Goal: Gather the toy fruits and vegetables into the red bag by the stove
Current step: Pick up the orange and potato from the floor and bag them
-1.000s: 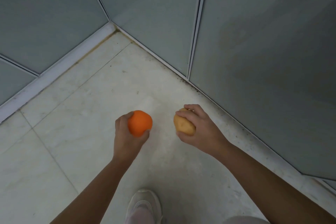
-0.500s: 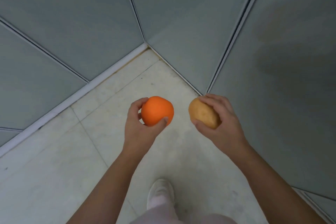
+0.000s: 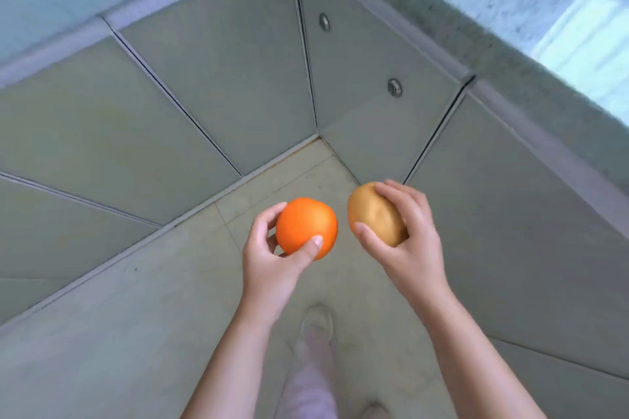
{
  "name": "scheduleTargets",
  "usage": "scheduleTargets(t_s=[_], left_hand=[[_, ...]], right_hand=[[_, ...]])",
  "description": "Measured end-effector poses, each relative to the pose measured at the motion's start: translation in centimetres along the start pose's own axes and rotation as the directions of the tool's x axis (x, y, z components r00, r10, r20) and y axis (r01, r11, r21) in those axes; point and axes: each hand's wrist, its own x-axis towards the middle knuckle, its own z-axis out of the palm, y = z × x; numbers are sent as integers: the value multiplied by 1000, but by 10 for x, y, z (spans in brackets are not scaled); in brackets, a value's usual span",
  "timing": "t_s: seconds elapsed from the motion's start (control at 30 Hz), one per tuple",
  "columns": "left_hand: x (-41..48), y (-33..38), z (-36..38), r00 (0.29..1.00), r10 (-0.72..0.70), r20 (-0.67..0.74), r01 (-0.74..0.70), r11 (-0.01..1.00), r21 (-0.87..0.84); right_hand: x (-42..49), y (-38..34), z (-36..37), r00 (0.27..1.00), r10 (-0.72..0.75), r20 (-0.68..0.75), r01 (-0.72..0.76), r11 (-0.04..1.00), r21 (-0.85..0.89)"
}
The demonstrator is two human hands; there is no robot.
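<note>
My left hand grips a round orange toy fruit, thumb across its front. My right hand holds a tan toy potato, fingers curled over its top and thumb under its near side. Both toys are lifted in front of me, side by side and a small gap apart, above the floor. The red bag and the stove are out of view.
Grey cabinet doors meet in a corner ahead, with two round metal fittings on the right-hand door. A pale countertop edge runs above them. Pale floor tiles lie below, with my leg and shoe between my arms.
My view has risen, so the cabinet tops and counter edge have come into sight. Both hands have lifted with their toys and stay side by side.
</note>
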Motion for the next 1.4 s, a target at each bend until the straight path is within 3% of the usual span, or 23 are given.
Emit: scheduleTargets(t_s=[0.27,0.37,0.5,0.73,1.03,1.4], left_hand=[[-87,138,-5,990,135,-40,-137,990,-30],[-112,175,-5,985,153,-79,-161,979,-122],[-137,215,-8,985,128,-114,-156,947,-280],[-179,277,-24,950,291,-115,-313,902,-299],[-227,316,-48,888,447,-108,-460,863,-210],[-260,313,-102,862,461,-211,-495,856,-150]], right_hand=[[-35,-147,-85,994,-101,-46,103,994,48],[-47,-191,-110,986,-159,-54,162,985,63],[-61,-237,-138,973,-211,-98,220,971,90],[-88,-300,-167,941,-300,-154,315,945,88],[-121,-350,-179,900,-420,-119,430,900,78],[-144,-381,-149,875,-484,19,482,874,65]])
